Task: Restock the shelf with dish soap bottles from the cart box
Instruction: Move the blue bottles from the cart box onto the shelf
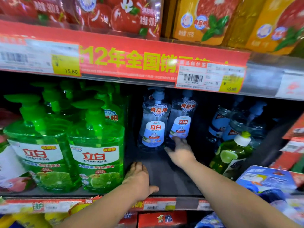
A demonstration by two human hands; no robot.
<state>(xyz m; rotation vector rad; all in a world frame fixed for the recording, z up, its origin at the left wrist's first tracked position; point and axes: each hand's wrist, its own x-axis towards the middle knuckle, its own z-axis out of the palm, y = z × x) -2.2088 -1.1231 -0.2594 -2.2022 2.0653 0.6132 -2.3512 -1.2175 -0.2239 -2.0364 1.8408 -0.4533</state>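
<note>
The left hand (139, 179) lay palm down on the dark shelf (166, 176), near its front edge. Its fingers (135, 167) were stretched forward and fairly straight, the thumb stuck out to the right, and it held nothing. It sat just beside the nearer of 2 front green soap bottles (97, 145), which stood upright with more green pump bottles crowded behind them.

The right hand (180, 150) reached deeper into the bare gap of the shelf. Its fingers (178, 139) were spread and only lightly bent, their tips touching the lower label of the right clear soap bottle (181, 120); the thumb pointed left toward the base of the left clear soap bottle (153, 122). The hand was not wrapped round either one. Both clear bottles stood upright at the back of the gap, side by side and touching or nearly so.

Further right, in shadow, stood more clear bottles (230, 124), and in front of them a yellow-green lime bottle (230, 155) with a white cap leaned to the right. A red price strip (131, 61) ran along the shelf above, with a yellow tag (66, 65) reading 15.80. Above it sat red packs (115, 15) and orange packs (205, 23).
</note>
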